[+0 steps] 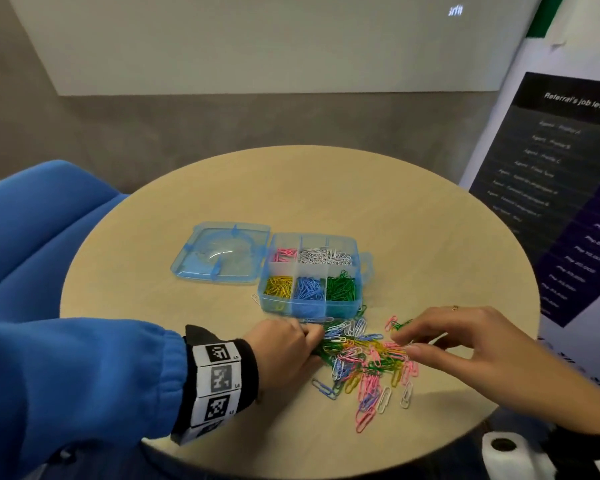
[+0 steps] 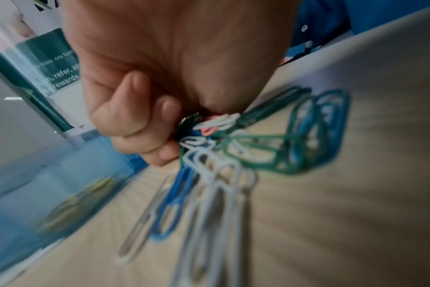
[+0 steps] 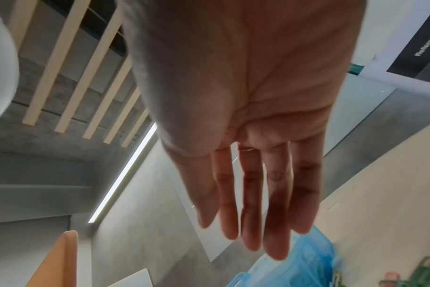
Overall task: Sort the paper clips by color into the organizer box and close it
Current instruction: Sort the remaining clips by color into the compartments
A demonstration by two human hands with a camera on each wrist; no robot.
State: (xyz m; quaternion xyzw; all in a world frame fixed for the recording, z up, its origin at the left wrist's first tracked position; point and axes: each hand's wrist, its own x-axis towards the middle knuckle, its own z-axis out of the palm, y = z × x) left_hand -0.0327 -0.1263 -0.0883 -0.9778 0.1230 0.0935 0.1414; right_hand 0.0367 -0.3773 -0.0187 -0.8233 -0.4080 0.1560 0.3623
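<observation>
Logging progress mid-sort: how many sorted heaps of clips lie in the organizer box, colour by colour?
Pink heap: 1
White heap: 1
Yellow heap: 1
Blue heap: 1
Green heap: 1
Total: 5

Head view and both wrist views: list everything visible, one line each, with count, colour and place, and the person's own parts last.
organizer box: one, clear blue, mid-table, lid open flat to its left; pink, white, yellow, blue and green clips sorted inside.
loose paper clips: many, mixed colours, heaped in front of the box.
stray clip: one, white, by the box's front-left corner.
table: one, round, light wood.
chair: one, blue, left of the table.
poster: one, dark, right wall.
left hand: blue sleeve, marker wristband, fingers curled on a bunch of clips.
right hand: ring, fingers extended over the heap.
</observation>
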